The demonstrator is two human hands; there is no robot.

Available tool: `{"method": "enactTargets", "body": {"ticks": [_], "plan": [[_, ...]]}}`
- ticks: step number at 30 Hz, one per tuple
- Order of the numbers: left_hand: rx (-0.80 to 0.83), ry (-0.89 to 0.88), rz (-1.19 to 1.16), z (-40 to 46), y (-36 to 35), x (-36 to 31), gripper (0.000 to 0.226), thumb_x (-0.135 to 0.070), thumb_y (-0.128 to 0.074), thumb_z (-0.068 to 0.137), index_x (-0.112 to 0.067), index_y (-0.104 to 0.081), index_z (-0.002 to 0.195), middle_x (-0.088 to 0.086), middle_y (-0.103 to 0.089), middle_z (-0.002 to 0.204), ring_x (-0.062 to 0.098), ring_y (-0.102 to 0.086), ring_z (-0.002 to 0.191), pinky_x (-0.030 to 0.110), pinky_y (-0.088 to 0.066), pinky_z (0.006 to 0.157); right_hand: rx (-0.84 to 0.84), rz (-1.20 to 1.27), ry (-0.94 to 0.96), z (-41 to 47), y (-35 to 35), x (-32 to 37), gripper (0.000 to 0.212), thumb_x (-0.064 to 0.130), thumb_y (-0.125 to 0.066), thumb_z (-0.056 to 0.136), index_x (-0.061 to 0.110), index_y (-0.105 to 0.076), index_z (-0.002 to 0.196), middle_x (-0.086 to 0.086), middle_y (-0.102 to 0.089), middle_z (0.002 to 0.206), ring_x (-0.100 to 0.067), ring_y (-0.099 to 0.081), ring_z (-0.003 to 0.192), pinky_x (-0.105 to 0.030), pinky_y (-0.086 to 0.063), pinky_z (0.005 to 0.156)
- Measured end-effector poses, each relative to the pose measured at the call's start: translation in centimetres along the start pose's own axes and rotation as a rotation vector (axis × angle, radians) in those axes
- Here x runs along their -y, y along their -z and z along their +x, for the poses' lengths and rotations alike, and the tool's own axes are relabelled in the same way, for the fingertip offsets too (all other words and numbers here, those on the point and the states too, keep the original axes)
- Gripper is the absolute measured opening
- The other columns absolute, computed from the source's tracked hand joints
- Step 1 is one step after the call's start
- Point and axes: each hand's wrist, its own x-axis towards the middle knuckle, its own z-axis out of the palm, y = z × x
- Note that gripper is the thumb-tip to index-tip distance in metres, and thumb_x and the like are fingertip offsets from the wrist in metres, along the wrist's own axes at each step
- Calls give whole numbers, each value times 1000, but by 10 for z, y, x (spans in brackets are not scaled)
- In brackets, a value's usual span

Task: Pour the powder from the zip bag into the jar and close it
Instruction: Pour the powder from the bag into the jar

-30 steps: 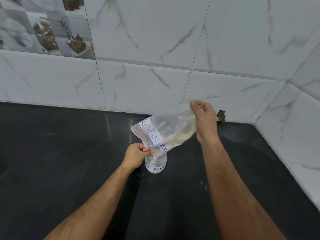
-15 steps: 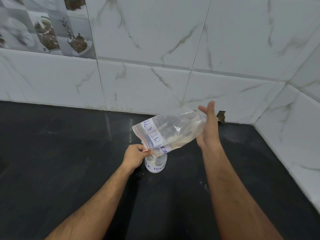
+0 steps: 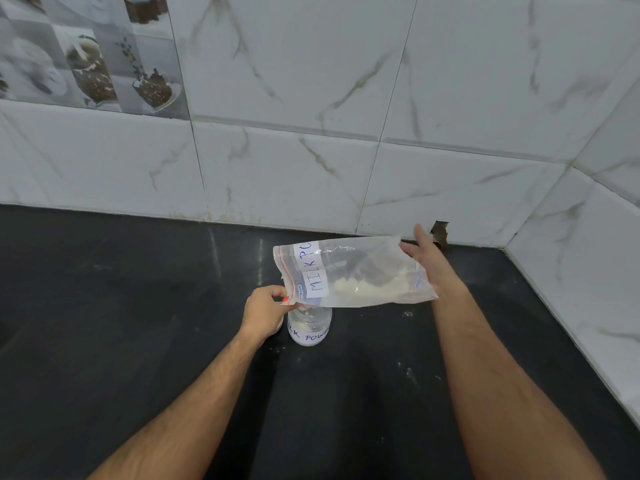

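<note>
A clear zip bag [image 3: 360, 275] labelled "MILK PO..." lies nearly level in the air, with pale powder [image 3: 367, 287] in its lower middle. My left hand [image 3: 265, 311] pinches the bag's mouth corner just over the small clear jar [image 3: 309, 327], which stands open on the black counter and carries a "MILK POWDER" label. White powder shows in the jar's bottom. My right hand [image 3: 427, 263] is behind the bag's far end with straight fingers touching it. No lid can be seen.
The black counter [image 3: 138, 323] runs back to a white marble-tiled wall and a side wall on the right. A few powder specks [image 3: 410, 372] lie on the counter right of the jar. A chipped hole [image 3: 439, 233] marks the wall base.
My right hand let go of the bag's bottom and opened flat against it. The bag's far end dropped from raised to nearly level, and powder settled toward its middle.
</note>
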Motion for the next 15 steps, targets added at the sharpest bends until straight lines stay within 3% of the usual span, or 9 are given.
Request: {"method": "enactTargets", "body": {"ticks": [3, 6, 8, 10, 12, 15], "plan": [[5, -16, 5, -1, 0, -2, 21, -19, -87, 73, -29, -71, 64, -18, -68, 61, -1, -59, 67, 21, -45, 66, 6, -186, -63, 24, 13, 2, 79, 76, -68, 73, 11, -68, 117, -12, -70, 117, -30, -67, 111, -45, -49, 105], [11, -13, 22, 0, 1, -3, 27, -18, -87, 74, -30, -67, 60, -19, -63, 54, -3, -53, 57, 17, -39, 59, -3, -260, -107, 12, -3, 14, 69, 63, -77, 75, 13, -72, 122, -7, -76, 114, -29, -72, 106, -41, -55, 97], [19, -14, 35, 1, 2, -5, 24, -16, -85, 76, -29, -69, 62, -18, -66, 58, -1, -56, 61, 17, -40, 60, 20, -275, -133, 11, -11, 21, 59, 56, -75, 81, 7, -75, 113, -11, -77, 105, -30, -75, 91, -38, -62, 76], [28, -16, 51, 2, 3, -6, 21, -15, -84, 77, -27, -71, 65, -16, -68, 62, 1, -58, 65, 18, -41, 62, 0, -354, -138, 16, -17, 27, 48, 40, -71, 91, 0, -71, 117, -13, -76, 98, -28, -73, 81, -36, -62, 63], [29, -16, 54, 3, 3, -6, 27, -12, -83, 77, -27, -68, 60, -18, -65, 55, 0, -55, 62, 19, -41, 62, -52, -459, -106, 20, -22, 32, 42, 25, -66, 96, -5, -65, 126, -14, -74, 95, -28, -71, 80, -39, -61, 69], [31, -7, 47, 5, 3, -5, 32, -10, -83, 77, -26, -67, 54, -16, -65, 53, 3, -55, 61, 23, -43, 65, -106, -533, -7, 21, -30, 37, 34, 16, -65, 96, -7, -64, 121, -18, -72, 97, -30, -69, 78, -41, -58, 72]]}}
